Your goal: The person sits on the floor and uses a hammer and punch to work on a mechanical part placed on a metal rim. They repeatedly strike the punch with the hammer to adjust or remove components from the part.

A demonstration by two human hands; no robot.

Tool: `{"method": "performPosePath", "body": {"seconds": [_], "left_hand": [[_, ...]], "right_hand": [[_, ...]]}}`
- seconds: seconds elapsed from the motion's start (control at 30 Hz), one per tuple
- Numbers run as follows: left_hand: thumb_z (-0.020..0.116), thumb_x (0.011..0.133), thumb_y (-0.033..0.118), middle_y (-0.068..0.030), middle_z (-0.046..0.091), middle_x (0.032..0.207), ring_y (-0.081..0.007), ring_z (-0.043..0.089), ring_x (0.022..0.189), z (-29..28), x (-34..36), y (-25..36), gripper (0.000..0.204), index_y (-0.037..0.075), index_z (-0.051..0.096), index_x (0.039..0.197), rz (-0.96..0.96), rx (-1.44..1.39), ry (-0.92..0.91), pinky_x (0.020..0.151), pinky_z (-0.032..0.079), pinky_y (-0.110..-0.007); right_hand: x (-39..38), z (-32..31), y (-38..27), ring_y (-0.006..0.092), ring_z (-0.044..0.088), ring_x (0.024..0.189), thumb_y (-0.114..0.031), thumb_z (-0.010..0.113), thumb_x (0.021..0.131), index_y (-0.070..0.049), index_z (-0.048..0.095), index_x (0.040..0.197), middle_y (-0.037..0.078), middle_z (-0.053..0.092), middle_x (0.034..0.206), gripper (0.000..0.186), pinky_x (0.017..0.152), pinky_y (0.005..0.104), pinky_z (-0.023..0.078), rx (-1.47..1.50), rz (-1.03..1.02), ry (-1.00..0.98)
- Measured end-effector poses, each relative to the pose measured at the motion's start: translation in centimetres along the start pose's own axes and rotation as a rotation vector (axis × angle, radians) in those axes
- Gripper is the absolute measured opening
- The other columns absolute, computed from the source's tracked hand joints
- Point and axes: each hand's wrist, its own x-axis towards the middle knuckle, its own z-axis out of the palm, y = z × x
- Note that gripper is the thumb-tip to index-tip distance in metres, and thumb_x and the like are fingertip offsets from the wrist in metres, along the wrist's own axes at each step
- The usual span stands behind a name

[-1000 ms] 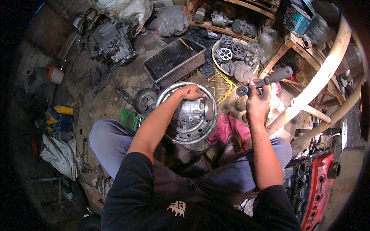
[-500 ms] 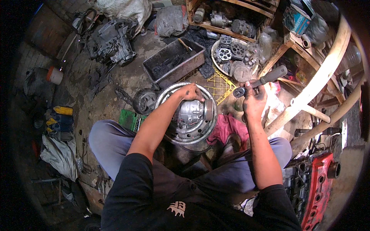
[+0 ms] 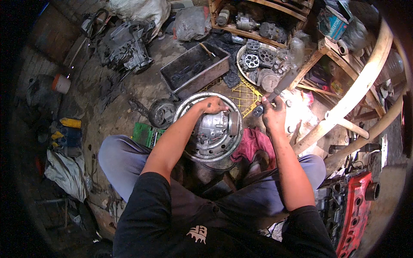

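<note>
A silver car air-conditioning compressor (image 3: 211, 125) lies on its side on a steel wheel rim (image 3: 215, 153) between my knees, its grooved pulley facing right. My left hand (image 3: 213, 104) is closed over the compressor's far side, fingers curled by the pulley; the fingertips are partly hidden. To the right, my right hand (image 3: 274, 115) grips a ratchet wrench (image 3: 283, 86) around its neck. The ratchet's dark handle points up and away, and its head sticks out left of my thumb, held in the air apart from the compressor.
A black tub (image 3: 195, 71) with a brush stands beyond the rim. Right of it, a round tray (image 3: 241, 71) holds compressor parts. A green socket case (image 3: 143, 134) lies by my left knee, a pink cloth (image 3: 254, 148) right of the rim. Pale curved poles (image 3: 357, 103) rise at the right.
My right hand has moved slightly left and down and turned the ratchet, so its handle now points more away from me. My left hand stays on the compressor.
</note>
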Motion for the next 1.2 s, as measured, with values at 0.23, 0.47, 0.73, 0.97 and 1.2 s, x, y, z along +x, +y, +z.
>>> {"method": "performPosePath", "body": {"seconds": [0.23, 0.47, 0.73, 0.97, 1.2], "left_hand": [[0.072, 0.083, 0.04, -0.0138, 0.074, 0.087, -0.0232, 0.068, 0.08, 0.9, 0.1, -1.8, 0.039, 0.002, 0.076, 0.093, 0.114, -0.115, 0.06, 0.077, 0.051, -0.038], [0.071, 0.084, 0.038, -0.0156, 0.073, 0.095, -0.0256, 0.068, 0.09, 0.6, -0.6, -1.8, 0.04, 0.0, 0.074, 0.098, 0.125, -0.159, 0.171, 0.085, 0.05, -0.037], [0.051, 0.101, 0.02, -0.01, 0.069, 0.088, -0.0139, 0.063, 0.076, 1.9, -1.7, -1.8, 0.03, -0.007, 0.064, 0.104, -0.042, -0.867, 0.568, 0.068, 0.05, -0.029], [0.05, 0.102, 0.021, -0.0071, 0.068, 0.081, -0.0117, 0.059, 0.067, 2.1, -1.9, -1.2, 0.031, -0.006, 0.064, 0.099, -0.026, -0.762, 0.665, 0.063, 0.048, -0.027], [0.049, 0.103, 0.024, -0.007, 0.067, 0.079, -0.0121, 0.058, 0.066, 2.2, -1.3, -2.4, 0.034, -0.005, 0.064, 0.096, -0.008, -0.88, 0.666, 0.062, 0.049, -0.027]], "right_hand": [[1.3, 0.8, 4.4, 0.0138, 0.059, 0.064, -0.009, 0.066, 0.089, -0.003, 0.063, 0.095, 0.004, 0.06, 0.071, 0.009, 0.057, 0.0312, 0.048, -0.153, 0.224, -0.153], [3.0, 1.1, 8.0, 0.0206, 0.064, 0.068, -0.032, 0.079, 0.077, -0.003, 0.074, 0.089, 0.011, 0.07, 0.076, 0.031, 0.065, 0.0376, 0.049, -0.673, 0.249, -0.353], [4.8, 3.3, 11.7, 0.0284, 0.069, 0.074, -0.044, 0.082, 0.069, -0.002, 0.076, 0.086, 0.02, 0.07, 0.077, 0.046, 0.075, 0.039, 0.053, -0.675, 0.169, -0.442], [6.4, 4.7, 14.6, 0.0243, 0.064, 0.066, -0.053, 0.084, 0.065, 0.005, 0.068, 0.076, 0.015, 0.066, 0.071, 0.061, 0.065, 0.0385, 0.05, -1.02, 0.027, -0.456], [5.3, 4.7, 13.3, 0.0244, 0.066, 0.073, -0.049, 0.084, 0.067, 0.005, 0.069, 0.08, 0.016, 0.069, 0.076, 0.058, 0.07, 0.0372, 0.052, -0.887, 0.177, -0.44]]}}
